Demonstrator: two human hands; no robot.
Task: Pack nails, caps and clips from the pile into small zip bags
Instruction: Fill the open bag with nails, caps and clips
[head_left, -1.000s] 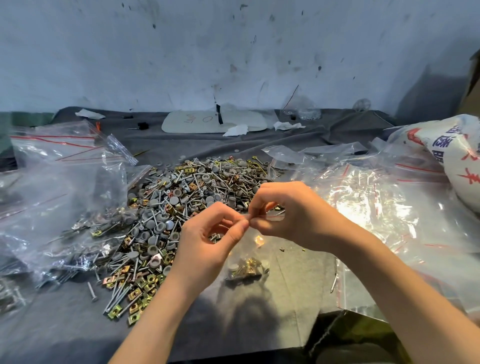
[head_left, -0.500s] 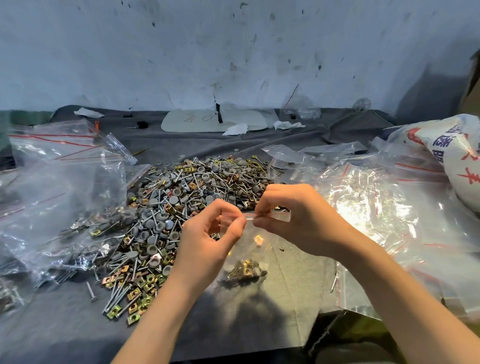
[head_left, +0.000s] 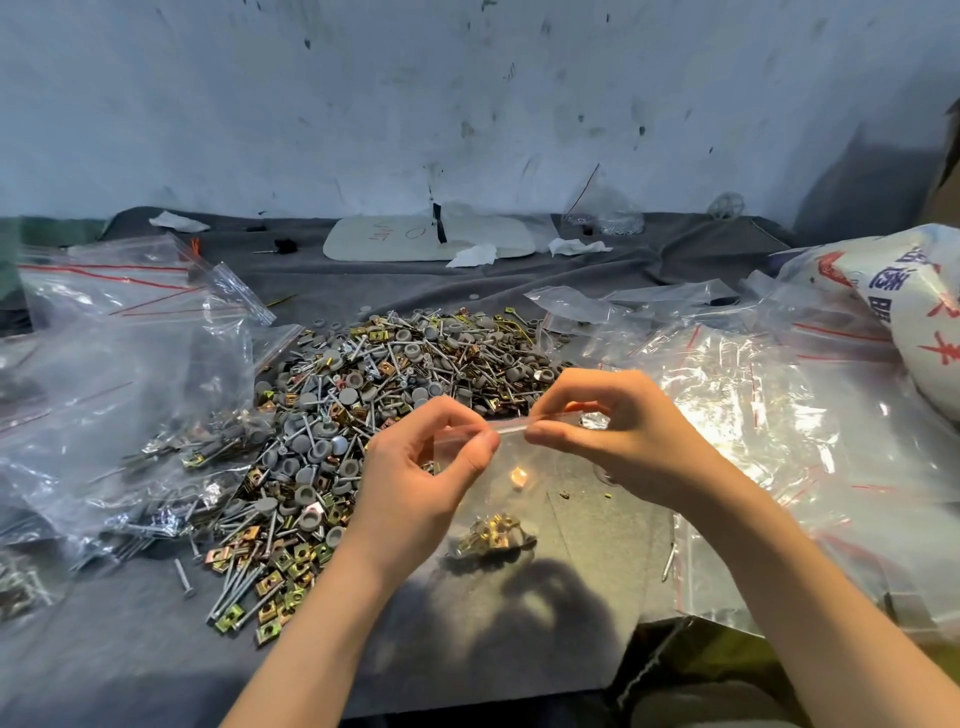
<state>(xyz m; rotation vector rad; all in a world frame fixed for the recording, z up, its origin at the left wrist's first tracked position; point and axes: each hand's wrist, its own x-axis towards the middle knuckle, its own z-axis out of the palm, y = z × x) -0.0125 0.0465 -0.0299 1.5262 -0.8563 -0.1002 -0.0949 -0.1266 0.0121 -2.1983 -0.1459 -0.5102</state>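
Note:
A big pile (head_left: 363, 410) of nails, grey caps and brass clips lies on the grey cloth left of centre. In front of it I hold up a small clear zip bag (head_left: 511, 483) by its top strip. My left hand (head_left: 415, 483) pinches the strip's left end between thumb and fingers. My right hand (head_left: 618, 441) pinches the strip further right. Brass clips (head_left: 493, 538) sit bunched at the bag's bottom, and one clip (head_left: 518, 477) shows higher up behind the film.
Large clear bags (head_left: 119, 395) with packed hardware crowd the left side. A heap of empty zip bags (head_left: 769, 415) covers the right, with a white printed sack (head_left: 914, 312) behind it. A white board (head_left: 431, 239) and tissue scraps lie by the wall. One loose nail (head_left: 669, 556) lies at right.
My two hands have drawn apart along the bag's top strip, the right one sliding rightward. The bag now hangs wider between them.

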